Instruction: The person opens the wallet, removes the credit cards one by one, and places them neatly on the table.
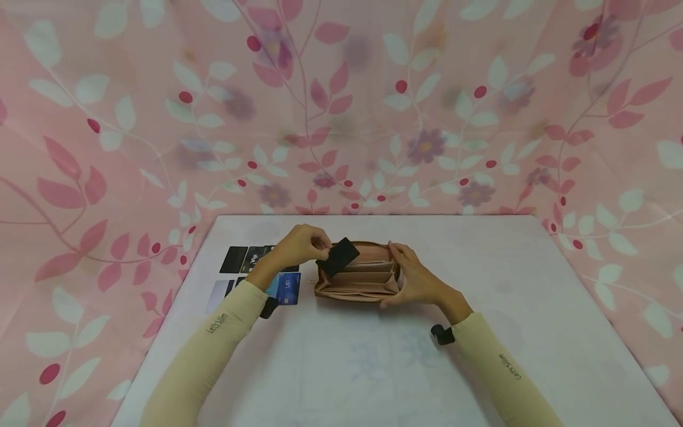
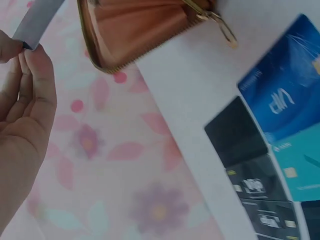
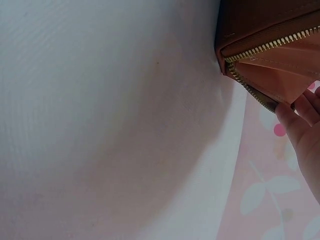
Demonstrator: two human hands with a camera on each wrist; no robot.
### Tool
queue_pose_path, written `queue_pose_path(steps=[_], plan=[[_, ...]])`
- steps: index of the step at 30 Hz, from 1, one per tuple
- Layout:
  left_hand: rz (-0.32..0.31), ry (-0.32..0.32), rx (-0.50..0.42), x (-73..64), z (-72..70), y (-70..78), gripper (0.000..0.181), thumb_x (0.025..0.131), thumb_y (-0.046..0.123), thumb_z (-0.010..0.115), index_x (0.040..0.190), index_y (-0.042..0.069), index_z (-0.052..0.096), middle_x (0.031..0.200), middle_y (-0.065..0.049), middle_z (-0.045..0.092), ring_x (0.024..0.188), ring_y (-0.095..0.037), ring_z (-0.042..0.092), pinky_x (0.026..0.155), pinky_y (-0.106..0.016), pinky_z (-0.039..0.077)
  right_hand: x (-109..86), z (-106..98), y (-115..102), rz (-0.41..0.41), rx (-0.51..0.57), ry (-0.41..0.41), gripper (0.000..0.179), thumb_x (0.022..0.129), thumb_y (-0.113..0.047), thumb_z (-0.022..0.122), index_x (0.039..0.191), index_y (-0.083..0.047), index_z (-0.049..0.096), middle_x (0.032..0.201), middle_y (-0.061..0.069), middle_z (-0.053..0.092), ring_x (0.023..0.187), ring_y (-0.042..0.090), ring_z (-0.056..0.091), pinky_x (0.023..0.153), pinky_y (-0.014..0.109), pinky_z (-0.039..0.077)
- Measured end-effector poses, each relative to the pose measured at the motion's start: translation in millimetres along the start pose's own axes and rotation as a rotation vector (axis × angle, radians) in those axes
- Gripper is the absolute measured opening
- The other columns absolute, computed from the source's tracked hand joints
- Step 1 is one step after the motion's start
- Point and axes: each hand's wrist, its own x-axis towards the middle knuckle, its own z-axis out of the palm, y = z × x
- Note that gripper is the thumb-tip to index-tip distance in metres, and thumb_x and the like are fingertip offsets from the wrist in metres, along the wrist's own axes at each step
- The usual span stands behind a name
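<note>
My left hand [image 1: 299, 244] pinches a black card [image 1: 341, 257] by one end, between thumb and fingers, over the left part of an open tan zip wallet [image 1: 356, 277]. In the left wrist view the same card [image 2: 37, 22] catches the light and looks grey. Folded inner compartments show inside the wallet, its mouth facing up. At the wallet's right end my right hand [image 1: 418, 277] grips it, thumb at the near edge and fingers at the far edge. The right wrist view shows fingers on the wallet's zip edge [image 3: 270, 47].
Left of the wallet, several cards lie in two rows on the white table [image 1: 341, 367]. Among them are a blue VIP card [image 2: 280, 90], a teal card [image 2: 300, 165] and a plain black card [image 1: 233, 260]. My left forearm partly covers them. A flowered pink cloth [image 1: 331, 118] hangs behind.
</note>
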Motion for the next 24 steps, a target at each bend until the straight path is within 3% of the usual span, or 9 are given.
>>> queue_pose_path(steps=[4, 9, 12, 16, 19, 24], plan=[[-0.06, 0.073, -0.084, -7.3, -9.9, -22.4, 0.007, 0.086, 0.014, 0.072, 0.092, 0.013, 0.075, 0.086, 0.0, 0.069, 0.079, -0.019, 0.063, 0.072, -0.035, 0.053, -0.7, 0.5, -1.2, 0.004, 0.013, 0.001, 0.141, 0.057, -0.06, 0.087, 0.157, -0.015, -0.002, 0.158, 0.005, 0.009, 0.136, 0.025, 0.022, 0.104, 0.054, 0.035], [-0.124, 0.17, -0.249, -19.4, -24.3, -52.1, 0.016, 0.091, 0.015, 0.069, 0.103, 0.004, 0.073, 0.095, -0.011, 0.07, 0.083, -0.026, 0.066, 0.079, -0.044, 0.054, -0.5, 0.9, -1.3, 0.01, 0.016, 0.001, 0.14, 0.058, -0.06, 0.087, 0.157, -0.017, -0.002, 0.158, 0.005, 0.008, 0.133, 0.024, 0.024, 0.104, 0.054, 0.035], [-0.199, 0.241, -0.331, -24.7, -31.8, -72.9, 0.024, 0.094, 0.017, 0.067, 0.109, 0.0, 0.07, 0.103, -0.015, 0.068, 0.087, -0.029, 0.066, 0.085, -0.047, 0.053, -1.1, 1.0, 0.0, 0.014, 0.016, 0.003, 0.14, 0.058, -0.061, 0.086, 0.157, -0.018, -0.002, 0.158, 0.005, 0.009, 0.134, 0.024, 0.024, 0.103, 0.054, 0.036], [-0.302, 0.331, -0.407, -32.2, -41.3, -95.1, 0.03, 0.096, 0.016, 0.064, 0.117, -0.005, 0.066, 0.112, -0.02, 0.065, 0.093, -0.027, 0.065, 0.089, -0.043, 0.052, -0.9, 1.0, 1.5, 0.014, 0.012, 0.003, 0.14, 0.058, -0.062, 0.086, 0.157, -0.018, -0.003, 0.158, 0.005, 0.009, 0.133, 0.024, 0.025, 0.103, 0.054, 0.036], [-0.363, 0.385, -0.465, -38.7, -48.3, -101.4, 0.031, 0.096, 0.011, 0.062, 0.119, -0.01, 0.063, 0.115, -0.023, 0.063, 0.091, -0.023, 0.067, 0.087, -0.038, 0.053, -0.2, 1.7, 3.1, 0.011, 0.014, 0.0, 0.14, 0.058, -0.059, 0.087, 0.157, -0.018, -0.003, 0.158, 0.005, 0.008, 0.133, 0.023, 0.025, 0.103, 0.053, 0.036], [-0.411, 0.483, -0.549, -44.4, -58.6, -114.7, 0.034, 0.094, 0.002, 0.061, 0.12, -0.02, 0.057, 0.114, -0.028, 0.063, 0.083, -0.016, 0.069, 0.081, -0.031, 0.055, 1.3, 3.0, 4.9, 0.007, 0.012, -0.001, 0.14, 0.059, -0.059, 0.087, 0.156, -0.018, -0.004, 0.158, 0.005, 0.008, 0.133, 0.023, 0.023, 0.103, 0.053, 0.036]])
